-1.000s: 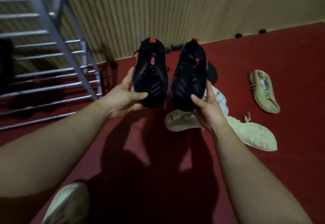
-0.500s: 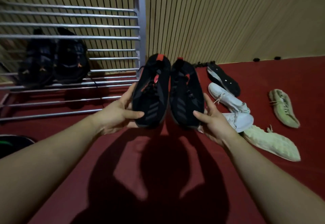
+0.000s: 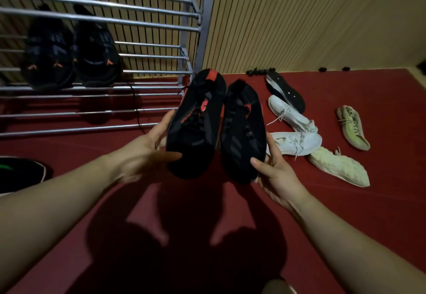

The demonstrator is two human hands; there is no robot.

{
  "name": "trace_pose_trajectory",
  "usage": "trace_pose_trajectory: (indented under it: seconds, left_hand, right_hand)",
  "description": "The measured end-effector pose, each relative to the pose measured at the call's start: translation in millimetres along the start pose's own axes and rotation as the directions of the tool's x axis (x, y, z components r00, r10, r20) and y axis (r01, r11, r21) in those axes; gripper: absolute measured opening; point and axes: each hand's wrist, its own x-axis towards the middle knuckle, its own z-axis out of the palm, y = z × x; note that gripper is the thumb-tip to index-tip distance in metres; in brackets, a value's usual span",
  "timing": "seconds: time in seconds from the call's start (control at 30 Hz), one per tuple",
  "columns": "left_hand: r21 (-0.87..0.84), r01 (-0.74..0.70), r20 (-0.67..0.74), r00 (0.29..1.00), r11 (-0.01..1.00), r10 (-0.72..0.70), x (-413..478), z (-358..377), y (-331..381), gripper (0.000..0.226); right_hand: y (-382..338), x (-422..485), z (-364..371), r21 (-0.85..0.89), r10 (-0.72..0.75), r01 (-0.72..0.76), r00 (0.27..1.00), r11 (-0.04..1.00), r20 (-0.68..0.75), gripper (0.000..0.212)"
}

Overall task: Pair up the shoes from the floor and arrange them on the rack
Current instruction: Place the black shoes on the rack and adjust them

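While both arms reach forward over the red floor (image 3: 345, 224), the left hand (image 3: 147, 153) grips the toe end of a black shoe with red accents (image 3: 196, 127), its thumb laid across the top of the toe and its fingers wrapped underneath. The right hand (image 3: 274, 171) grasps the matching black shoe (image 3: 242, 132) the same way, thumb on top of the toe and fingers along the outer side. Both shoes are held up off the floor, just beside each other between the hands, uppers facing the camera and heels pointing away. Beyond the left hand and to its left stands the metal rack (image 3: 115, 20), its horizontal bars running across; a dark pair with orange marks (image 3: 69, 58) sits side by side on one shelf there, well apart from the held shoes. Just beside the right hand, to its right, lie two white shoes (image 3: 297, 142), one angled above the other and touching it. Farther right are two pale yellow-green shoes (image 3: 338, 167), lying apart from each other, and beyond the white ones a black shoe on its side (image 3: 285, 90) lies near the ribbed wall (image 3: 299, 17). Left of the left forearm, at the frame edge, a dark object with a green streak (image 3: 20, 173) rests on the floor.
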Motion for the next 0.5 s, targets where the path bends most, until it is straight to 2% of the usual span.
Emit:
trace_pose_trajectory:
  seconds: [0.13,0.23,0.33,0.43,0.5]
  left_hand:
    - [0.041,-0.014,-0.149,0.989,0.999,0.020,-28,2,-15,0.099]
    - [0.100,-0.015,-0.198,0.980,0.995,0.035,-52,-1,-19,0.107]
    - [0.118,-0.029,-0.279,0.958,0.993,0.061,-67,-9,-14,0.104]
    - [0.109,-0.009,-0.341,0.939,0.994,0.046,-72,-19,-7,0.097]
    - [0.104,-0.007,-0.374,0.926,0.995,0.046,-70,-29,-5,0.096]
  right_hand:
    - [11,-1,12,-0.036,0.028,-0.027,0.999,0.999,0.037,0.097]
    - [18,5,23,-0.048,0.048,-0.042,0.992,0.998,0.119,0.117]
    - [20,15,40,-0.068,0.052,-0.041,0.983,0.997,0.178,0.116]
    - [19,31,56,-0.117,0.028,-0.006,0.983,0.993,0.183,0.098]
    - [15,43,65,-0.181,0.033,0.004,0.980,0.983,0.198,0.102]
